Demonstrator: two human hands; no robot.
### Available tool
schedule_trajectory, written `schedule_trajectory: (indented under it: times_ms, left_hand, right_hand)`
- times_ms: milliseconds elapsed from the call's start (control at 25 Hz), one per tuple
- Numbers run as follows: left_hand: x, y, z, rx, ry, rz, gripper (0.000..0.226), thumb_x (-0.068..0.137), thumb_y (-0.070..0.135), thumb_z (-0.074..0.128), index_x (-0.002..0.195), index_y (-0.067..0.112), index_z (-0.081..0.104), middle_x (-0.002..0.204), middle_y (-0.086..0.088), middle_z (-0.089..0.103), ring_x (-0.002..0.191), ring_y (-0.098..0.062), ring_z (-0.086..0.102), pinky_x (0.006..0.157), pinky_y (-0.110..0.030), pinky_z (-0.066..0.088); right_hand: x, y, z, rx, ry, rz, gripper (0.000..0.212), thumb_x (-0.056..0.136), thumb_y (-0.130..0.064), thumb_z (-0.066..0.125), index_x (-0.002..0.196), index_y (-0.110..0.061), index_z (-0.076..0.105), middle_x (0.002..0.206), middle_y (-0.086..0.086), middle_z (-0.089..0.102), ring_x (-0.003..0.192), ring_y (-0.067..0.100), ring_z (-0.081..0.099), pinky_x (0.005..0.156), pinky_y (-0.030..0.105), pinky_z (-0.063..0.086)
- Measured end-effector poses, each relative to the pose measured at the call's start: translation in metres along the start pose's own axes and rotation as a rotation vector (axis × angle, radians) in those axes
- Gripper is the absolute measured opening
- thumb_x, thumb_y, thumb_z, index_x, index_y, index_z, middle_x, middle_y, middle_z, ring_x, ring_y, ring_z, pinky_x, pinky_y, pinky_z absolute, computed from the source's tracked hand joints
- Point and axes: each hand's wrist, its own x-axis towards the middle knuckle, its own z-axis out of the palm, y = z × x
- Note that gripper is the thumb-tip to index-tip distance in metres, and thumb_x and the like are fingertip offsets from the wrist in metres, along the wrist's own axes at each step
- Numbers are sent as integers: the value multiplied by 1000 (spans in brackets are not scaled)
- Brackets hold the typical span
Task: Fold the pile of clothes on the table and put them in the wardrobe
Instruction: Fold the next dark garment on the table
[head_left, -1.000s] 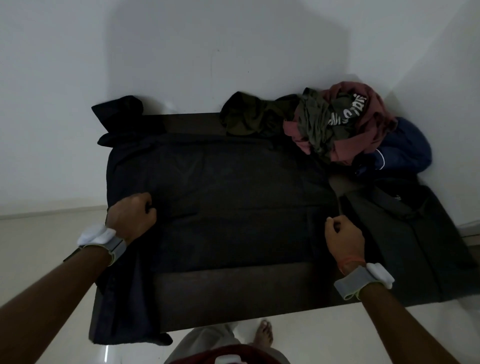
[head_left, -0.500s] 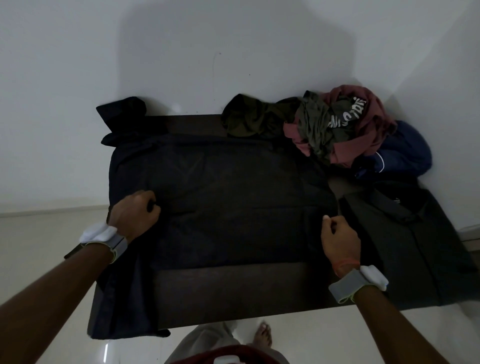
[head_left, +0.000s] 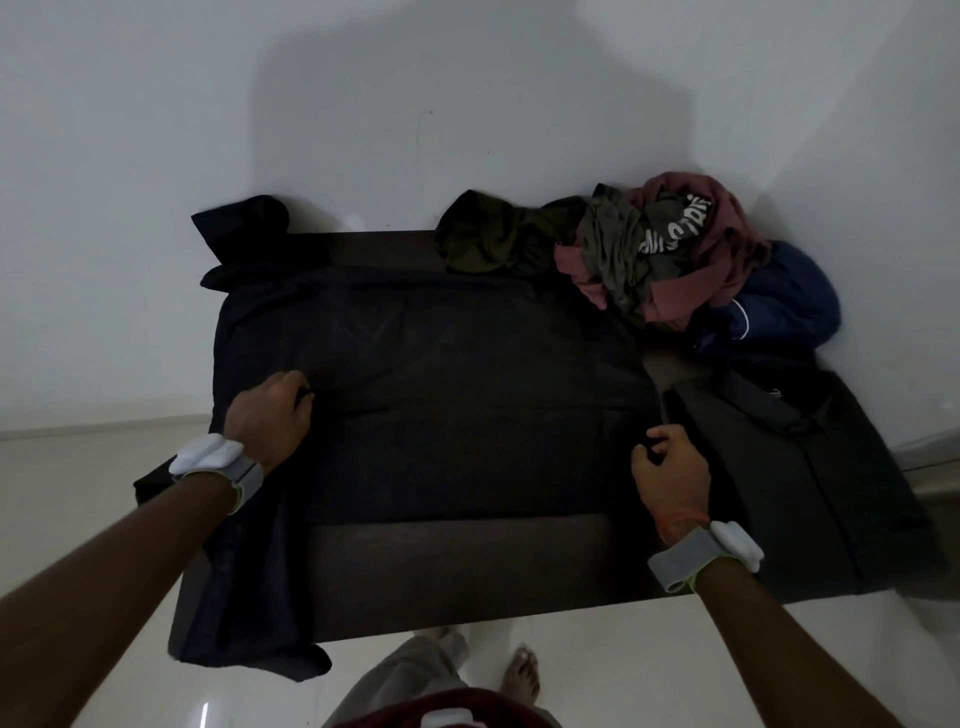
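A large black garment (head_left: 441, 384) lies spread flat over the dark table (head_left: 457, 566), one part hanging off the left front corner. My left hand (head_left: 272, 415) grips its fabric at the left side, fingers curled into a fold. My right hand (head_left: 672, 467) pinches the garment's right edge. A pile of unfolded clothes sits at the back right: an olive piece (head_left: 493, 239), a maroon and grey bundle with white lettering (head_left: 665, 249), and a navy piece (head_left: 779, 301).
A dark folded garment (head_left: 789, 467) lies on the table's right end. Another black cloth (head_left: 244, 234) is bunched at the back left corner. White walls close in behind and to the right. My bare feet (head_left: 519, 675) stand on the pale floor.
Both hands keep their hold on the black garment and have shifted slightly away from me, drawing the fabric up the table. The view has tilted a little.
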Motion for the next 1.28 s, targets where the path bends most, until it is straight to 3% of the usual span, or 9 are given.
schedule_trajectory:
  times_ms: [160,440,520,600,720,840,960,1080,1280]
  left_hand:
    - [-5,3,3,21,-9,-20,20,93,19,62,110,8,62,103,-16,65,83,-42,64,69,-44,49]
    - [-11,7,11,15,37,-63,21,91,12,60,111,9,63,105,-17,66,88,-43,64,73,-46,50]
    - [-13,10,12,16,40,-71,29,89,13,62,118,7,62,111,-19,65,95,-44,62,78,-49,50]
    - [-20,17,15,3,61,-11,42,88,16,63,129,6,59,123,-20,63,109,-44,59,90,-54,48]
    - [-38,29,24,6,85,123,58,85,27,52,140,8,54,141,-17,54,132,-38,49,109,-56,38]
    - [-53,39,36,15,26,129,64,84,31,45,144,7,51,153,-19,43,145,-38,35,117,-55,27]
    - [-71,44,43,73,-15,157,67,85,35,38,145,7,50,157,-21,37,149,-37,27,120,-55,21]
    - [-94,49,46,69,10,110,67,87,33,37,147,5,48,158,-22,34,150,-37,25,121,-55,20]
    - [-145,43,45,102,101,-96,68,87,27,39,151,3,40,160,-23,30,151,-39,23,121,-57,21]
  right_hand:
    - [-11,2,5,-64,62,-157,26,90,-11,67,115,-10,60,111,6,55,94,15,54,76,30,43]
    - [-11,24,3,138,94,-34,25,87,0,66,111,-8,63,95,9,60,87,25,60,80,41,52]
    - [-15,23,1,41,109,-95,28,85,3,64,111,-9,63,101,11,59,91,27,58,82,45,52]
    - [-23,17,2,-102,146,-270,31,85,2,61,114,-10,64,109,12,60,100,31,57,85,42,48]
    - [-44,4,15,-197,53,-488,35,98,-16,57,132,-11,60,135,12,58,127,29,52,106,42,42]
    - [-63,4,37,-316,-138,-511,56,104,-45,38,151,-14,44,159,11,38,149,27,30,122,48,24]
    - [-67,17,44,-458,-197,-491,76,100,-64,9,157,-18,30,166,9,22,154,26,15,124,48,10]
    - [-61,22,40,-517,-212,-433,79,97,-68,9,160,-22,20,168,7,11,156,26,6,124,46,2]
    - [-64,21,39,-519,-217,-430,80,95,-67,7,161,-21,18,169,7,10,156,27,6,125,48,5]
